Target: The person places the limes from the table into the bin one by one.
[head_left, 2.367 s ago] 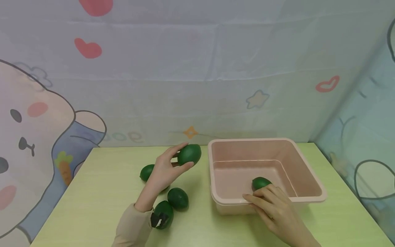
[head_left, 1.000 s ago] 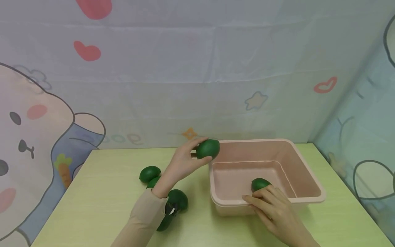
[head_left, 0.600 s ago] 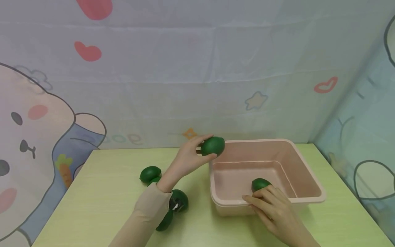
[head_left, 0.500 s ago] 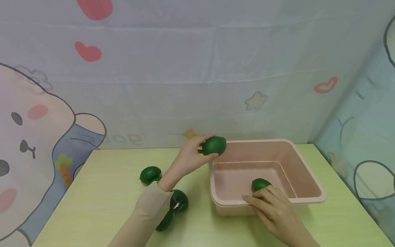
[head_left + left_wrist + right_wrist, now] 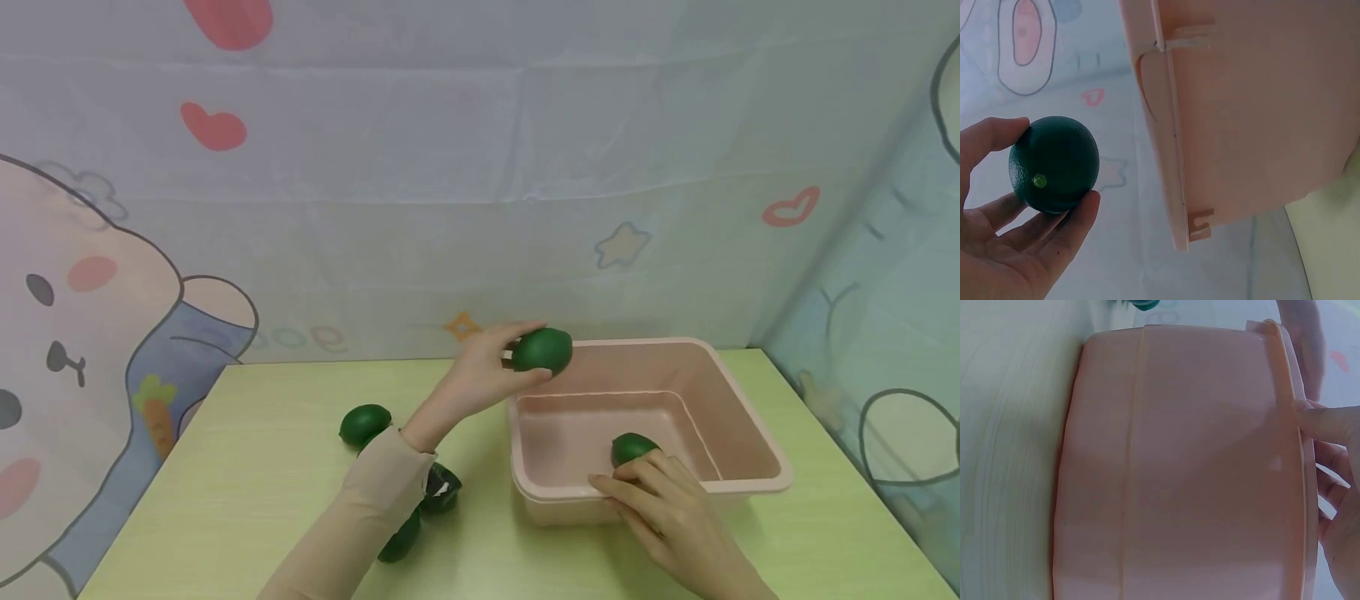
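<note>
Partly behind the sleeve (image 5: 386, 483), green fruits (image 5: 400, 540)

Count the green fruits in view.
5: one fruit held in the left hand, one inside the pink bin, one on the table left of the beige sleeve, two right of it; the sleeve may hide more.

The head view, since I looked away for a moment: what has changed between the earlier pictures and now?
The left hand has carried the held green fruit rightward and slightly up, from left of the pink bin until it overlaps the bin's far left corner in view. Nothing was taken up or let go. The right hand stays on the front rim, the other fruit inside.
</note>
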Demonstrator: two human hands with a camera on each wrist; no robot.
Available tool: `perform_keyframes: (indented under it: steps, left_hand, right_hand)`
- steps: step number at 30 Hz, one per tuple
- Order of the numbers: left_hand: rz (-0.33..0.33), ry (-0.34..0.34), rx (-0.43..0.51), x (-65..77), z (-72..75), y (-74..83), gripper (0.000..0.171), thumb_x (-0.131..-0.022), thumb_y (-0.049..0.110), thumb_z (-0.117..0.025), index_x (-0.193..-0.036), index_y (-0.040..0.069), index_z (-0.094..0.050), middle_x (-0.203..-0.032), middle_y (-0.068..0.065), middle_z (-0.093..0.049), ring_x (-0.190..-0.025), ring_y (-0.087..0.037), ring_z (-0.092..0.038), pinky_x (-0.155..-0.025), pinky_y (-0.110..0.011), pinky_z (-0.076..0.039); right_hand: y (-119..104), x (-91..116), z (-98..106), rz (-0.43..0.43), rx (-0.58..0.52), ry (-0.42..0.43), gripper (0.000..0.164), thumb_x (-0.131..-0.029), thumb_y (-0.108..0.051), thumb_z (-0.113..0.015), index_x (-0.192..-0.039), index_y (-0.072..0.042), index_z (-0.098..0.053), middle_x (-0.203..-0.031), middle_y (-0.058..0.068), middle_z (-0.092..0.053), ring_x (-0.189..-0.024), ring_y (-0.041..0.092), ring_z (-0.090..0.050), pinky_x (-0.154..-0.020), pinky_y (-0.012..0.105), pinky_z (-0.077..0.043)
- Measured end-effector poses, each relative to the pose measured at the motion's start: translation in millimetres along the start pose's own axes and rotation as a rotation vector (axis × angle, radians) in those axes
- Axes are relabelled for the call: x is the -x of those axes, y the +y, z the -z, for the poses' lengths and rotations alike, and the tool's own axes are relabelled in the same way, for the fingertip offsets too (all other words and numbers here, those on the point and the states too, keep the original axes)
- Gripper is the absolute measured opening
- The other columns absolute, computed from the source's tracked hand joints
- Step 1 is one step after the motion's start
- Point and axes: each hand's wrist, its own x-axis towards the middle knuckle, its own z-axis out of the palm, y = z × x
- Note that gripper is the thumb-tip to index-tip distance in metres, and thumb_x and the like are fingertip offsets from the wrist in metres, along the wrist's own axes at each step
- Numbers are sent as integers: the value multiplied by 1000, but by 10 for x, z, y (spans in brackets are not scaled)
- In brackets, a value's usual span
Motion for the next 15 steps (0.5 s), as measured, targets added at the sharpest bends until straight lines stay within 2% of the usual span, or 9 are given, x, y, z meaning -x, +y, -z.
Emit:
perform_keyframes:
  steps: [4, 8, 11, 15]
  left_hand:
    - [-3, -44, 2, -37, -35, 38, 59, -84, 24, -74, -139, 17, -52, -137, -6, -56, -114, -22, -61, -92, -32, -54]
    - [-23, -88, -19, -84, -75, 89, 60, -85, 25, -73, -140, 15, -51, -137, -7, -55, -114, -23, -60, -93, -36, -54]
    - [-47, -113, -66, -124, -107, 124, 61, -84, 25, -74, -140, 15, -51, -136, -7, -56, -114, -22, -60, -92, -36, -54]
    - [-95, -150, -158, -189, -155, 160, 62, -84, 27, -74, -140, 17, -50, -136, -5, -57, -114, -20, -59, -89, -30, -53]
  right_hand:
    - [6, 5, -6, 3, -3, 5, 36, -102, -34, -44, -105, -15, -74, -90, -8, -62, -87, 11, -51, -83, 20, -38]
    - [6, 4, -9, 7, -5, 8, 35, -102, -33, -44, -106, -15, -74, -89, -7, -61, -86, 11, -50, -83, 19, -38]
    - [2, 0, -9, 5, -8, 7, 35, -102, -33, -45, -106, -15, -74, -89, -8, -61, -86, 11, -50, -82, 20, -38]
    - [7, -12, -14, 18, -18, 20, 33, -102, -31, -46, -105, -14, -74, -89, -6, -62, -85, 12, -50, -81, 21, -38]
